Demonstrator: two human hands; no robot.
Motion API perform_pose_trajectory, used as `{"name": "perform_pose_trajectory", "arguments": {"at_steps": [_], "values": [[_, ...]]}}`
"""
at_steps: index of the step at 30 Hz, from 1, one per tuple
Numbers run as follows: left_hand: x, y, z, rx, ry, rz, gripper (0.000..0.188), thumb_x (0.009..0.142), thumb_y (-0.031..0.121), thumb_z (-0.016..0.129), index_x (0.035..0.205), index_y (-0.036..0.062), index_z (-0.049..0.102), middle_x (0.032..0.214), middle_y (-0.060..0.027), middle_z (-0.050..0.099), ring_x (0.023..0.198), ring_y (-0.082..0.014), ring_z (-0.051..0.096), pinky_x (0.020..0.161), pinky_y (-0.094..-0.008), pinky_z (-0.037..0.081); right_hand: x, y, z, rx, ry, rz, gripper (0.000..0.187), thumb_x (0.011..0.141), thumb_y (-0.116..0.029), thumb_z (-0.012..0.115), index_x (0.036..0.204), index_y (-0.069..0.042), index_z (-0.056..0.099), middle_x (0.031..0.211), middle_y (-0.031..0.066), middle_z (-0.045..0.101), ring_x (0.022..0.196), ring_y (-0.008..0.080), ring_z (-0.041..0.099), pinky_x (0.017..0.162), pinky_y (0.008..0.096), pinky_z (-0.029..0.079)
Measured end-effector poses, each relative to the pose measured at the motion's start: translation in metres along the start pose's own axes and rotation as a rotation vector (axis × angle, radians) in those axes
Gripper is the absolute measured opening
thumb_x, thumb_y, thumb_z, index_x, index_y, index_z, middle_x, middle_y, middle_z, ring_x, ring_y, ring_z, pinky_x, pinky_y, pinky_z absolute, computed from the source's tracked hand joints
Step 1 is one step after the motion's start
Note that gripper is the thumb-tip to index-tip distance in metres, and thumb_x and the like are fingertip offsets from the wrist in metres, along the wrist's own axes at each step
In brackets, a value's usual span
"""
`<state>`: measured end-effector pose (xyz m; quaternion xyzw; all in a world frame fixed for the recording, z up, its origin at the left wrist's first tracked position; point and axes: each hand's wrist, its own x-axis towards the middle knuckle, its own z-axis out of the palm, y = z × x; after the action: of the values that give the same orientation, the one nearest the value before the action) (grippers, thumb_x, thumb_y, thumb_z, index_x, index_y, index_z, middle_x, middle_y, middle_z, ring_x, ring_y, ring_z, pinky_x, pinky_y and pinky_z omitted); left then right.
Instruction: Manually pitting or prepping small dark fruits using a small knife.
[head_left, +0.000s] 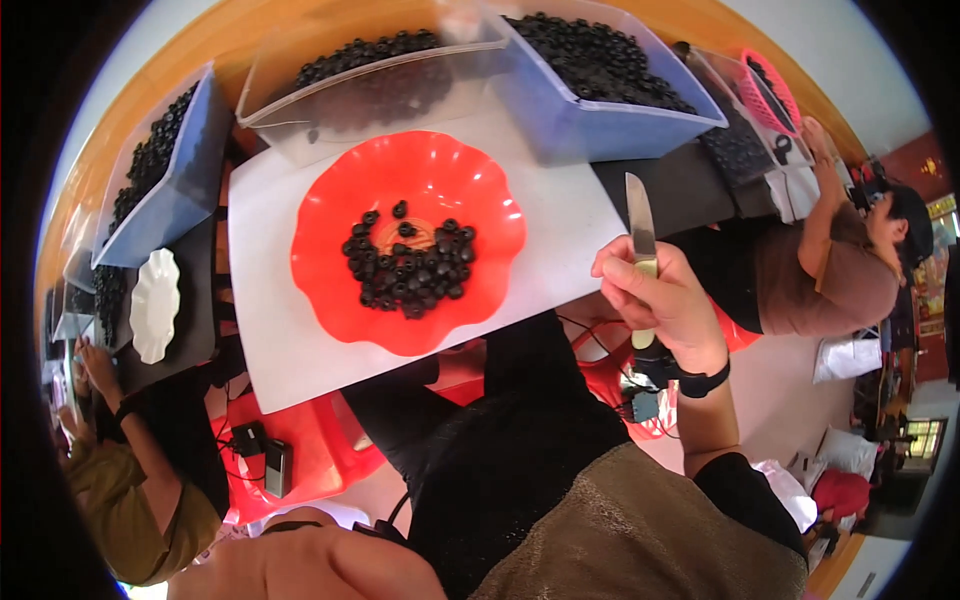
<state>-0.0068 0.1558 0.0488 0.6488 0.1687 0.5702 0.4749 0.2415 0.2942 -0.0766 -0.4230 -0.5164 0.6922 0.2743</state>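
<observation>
At three o'clock of the red scalloped plate [420, 170] on the white desk [270, 330], knife [640, 215] held up in the right hand [668, 305], grip wrapped around the pale handle, blade tip toward twelve o'clock. Probably light and stiff, perhaps slippery if wet; best held by the handle, clear of the edge. On the plate, mostly toward six o'clock, small dark round pieces [413, 286], likely light, smooth and prone to roll; best pinched singly by the sides. Left hand out of view; cannot tell about that grip.
</observation>
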Motion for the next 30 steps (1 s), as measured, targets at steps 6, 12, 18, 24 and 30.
{"name": "perform_pose_trajectory", "arguments": {"at_steps": [6,12,18,24,30], "values": [[-0.017,-0.015,0.036,-0.159,-0.004,0.120,0.008,0.085,0.015,0.060,0.087,0.0134,0.053,0.080,-0.0057,0.050,0.071,-0.0163,0.044,0.063,-0.0308,0.034,0.032,-0.019,0.018,-0.376,0.013,-0.084,0.018,0.090,-0.018,0.064,0.087,0.000,0.064,0.064,-0.0015,0.053,0.050,0.0027,0.042,0.045,0.0203,0.029],[-0.024,-0.026,0.006,-0.272,-0.062,0.291,0.013,0.083,0.018,0.063,0.093,0.0140,0.055,0.084,-0.0070,0.054,0.076,-0.0163,0.047,0.064,-0.0310,0.035,0.075,-0.032,0.038,-0.860,-0.084,-0.587,0.019,0.083,-0.019,0.065,0.084,0.000,0.065,0.073,0.0203,0.061,0.066,0.0338,0.059,0.061,0.0375,0.045],[-0.042,-0.029,-0.018,-0.383,-0.088,0.467,0.020,0.082,0.021,0.066,0.098,0.0147,0.057,0.089,-0.0082,0.057,0.081,-0.0163,0.050,0.064,-0.0312,0.035,0.122,-0.027,0.068,-1.320,-0.286,-0.645,0.011,0.082,-0.011,0.061,0.083,-0.001,0.065,0.082,0.0152,0.067,0.077,0.0339,0.064,0.067,0.0409,0.049],[-0.067,-0.040,-0.043,-0.515,-0.148,0.648,0.027,0.081,0.024,0.070,0.104,0.0153,0.059,0.094,-0.0094,0.061,0.086,-0.0163,0.053,0.065,-0.0314,0.036,0.158,-0.016,0.080,-1.541,-0.322,-0.496,0.013,0.079,-0.011,0.063,0.089,-0.003,0.067,0.084,0.0160,0.067,0.082,0.0351,0.064,0.071,0.0433,0.049],[-0.097,-0.026,-0.052,-0.446,-0.024,0.483,0.014,0.093,0.022,0.055,0.098,0.0086,0.057,0.085,-0.0032,0.057,0.078,-0.0114,0.051,0.071,-0.0252,0.036,0.173,-0.004,0.094,-1.686,-0.322,-0.526,0.009,0.070,-0.002,0.058,0.075,0.001,0.065,0.077,0.0203,0.066,0.078,0.0370,0.065,0.065,0.0460,0.051]]}}
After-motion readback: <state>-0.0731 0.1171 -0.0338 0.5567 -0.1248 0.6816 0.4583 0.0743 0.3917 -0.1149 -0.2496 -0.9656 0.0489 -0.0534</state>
